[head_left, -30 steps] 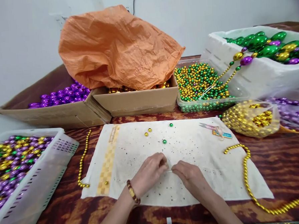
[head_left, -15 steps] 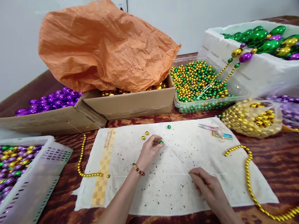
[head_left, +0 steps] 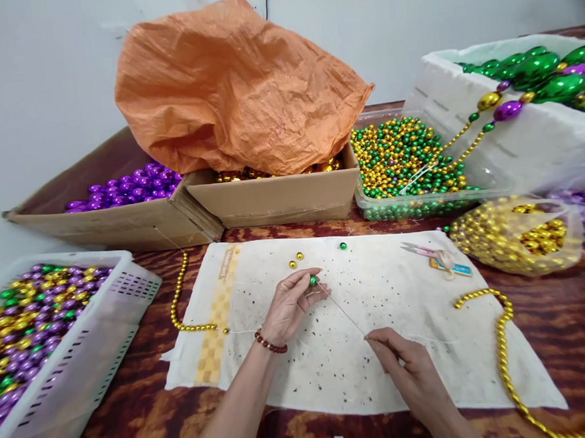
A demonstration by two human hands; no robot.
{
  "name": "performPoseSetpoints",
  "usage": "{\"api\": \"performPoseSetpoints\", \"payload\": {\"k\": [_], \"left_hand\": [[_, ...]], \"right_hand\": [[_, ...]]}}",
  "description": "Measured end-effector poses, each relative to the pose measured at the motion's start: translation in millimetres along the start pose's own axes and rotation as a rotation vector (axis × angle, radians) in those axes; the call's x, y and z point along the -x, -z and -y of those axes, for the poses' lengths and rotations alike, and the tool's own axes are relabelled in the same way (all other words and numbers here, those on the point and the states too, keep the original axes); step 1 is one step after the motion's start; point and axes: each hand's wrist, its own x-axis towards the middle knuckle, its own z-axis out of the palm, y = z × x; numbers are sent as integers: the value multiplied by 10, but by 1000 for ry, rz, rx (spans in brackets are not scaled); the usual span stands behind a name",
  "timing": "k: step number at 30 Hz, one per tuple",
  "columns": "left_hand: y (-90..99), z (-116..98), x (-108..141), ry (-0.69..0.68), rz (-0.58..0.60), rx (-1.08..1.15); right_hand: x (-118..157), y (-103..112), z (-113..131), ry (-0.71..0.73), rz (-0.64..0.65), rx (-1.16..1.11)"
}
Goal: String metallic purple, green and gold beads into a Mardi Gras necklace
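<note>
Over the white cloth (head_left: 359,372), my left hand (head_left: 292,303) pinches a shiny green bead (head_left: 313,280) between thumb and fingers. A thin needle (head_left: 344,313) runs from that bead down to my right hand (head_left: 402,360), whose thumb and forefinger are closed on its lower end. Whether the needle's tip is inside the bead I cannot tell. Just beyond my left hand lie two loose gold beads (head_left: 296,260) and another green bead (head_left: 343,246). A gold bead strand (head_left: 179,303) curves at the cloth's left side, with white thread leading from it toward my hands.
Another gold strand (head_left: 502,339) lies on the right, near scissors (head_left: 419,248). Around the cloth stand a white basket of mixed beads (head_left: 144,285), cardboard boxes (head_left: 272,197), a clear bead tub (head_left: 419,206), a foam box (head_left: 442,87) and a bag of gold beads (head_left: 480,235).
My left hand has turned and its fingers have spread a little, so the green bead shows more fully. The whole view has shifted, moving the scene rightward.
</note>
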Motion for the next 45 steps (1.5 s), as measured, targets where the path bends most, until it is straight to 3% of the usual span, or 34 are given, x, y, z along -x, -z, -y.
{"api": "performPoseSetpoints", "payload": {"k": [9, 12, 15, 21, 30, 36, 45], "left_hand": [[61, -29, 16, -64, -18, -179], [23, -1, 46, -96, -34, -259], [-82, 80, 139, -26, 8, -246], [-238, 287, 406, 3, -4, -197], [-249, 427, 498, 3, -64, -280], [-278, 453, 526, 21, -35, -340], [-250, 618, 579, 97, -16, -281]], "right_hand": [[58, -51, -16, -9, 78, 14], [81, -145, -22, -51, 89, -74], [85, -291, -5, -100, 91, -217], [66, -560, 19, -194, -11, -471], [98, -610, 20, -220, 47, -588], [96, -644, 23, -208, 100, -575], [26, -625, 90, -119, 74, -353]]}}
